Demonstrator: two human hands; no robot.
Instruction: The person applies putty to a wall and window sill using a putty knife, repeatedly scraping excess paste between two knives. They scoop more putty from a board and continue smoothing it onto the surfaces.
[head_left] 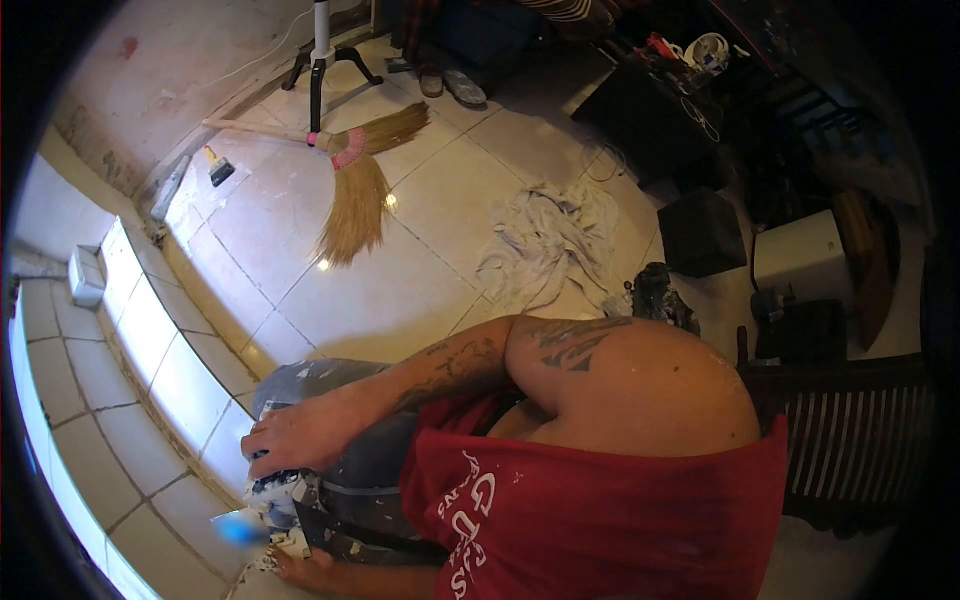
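My right hand [312,432], at the end of the tattooed arm, is closed with curled fingers over a dark thing spattered with white [275,483], whose kind I cannot make out. Lower down, my left hand [305,570] has its fingers bent against whitish pieces [295,543] near the tiled step; what it holds is hidden. A blurred blue spot [238,528] shows just left of the hands. Grey, white-spattered trousers [365,465] lie beneath my right forearm.
White tiles cover the step [130,440] along the left. A straw broom [355,185], a paintbrush [219,168] and a crumpled cloth [550,240] lie on the floor. A tripod stand [320,70] rises at the back. A black box [700,232] sits right, near a slatted wooden piece [850,440].
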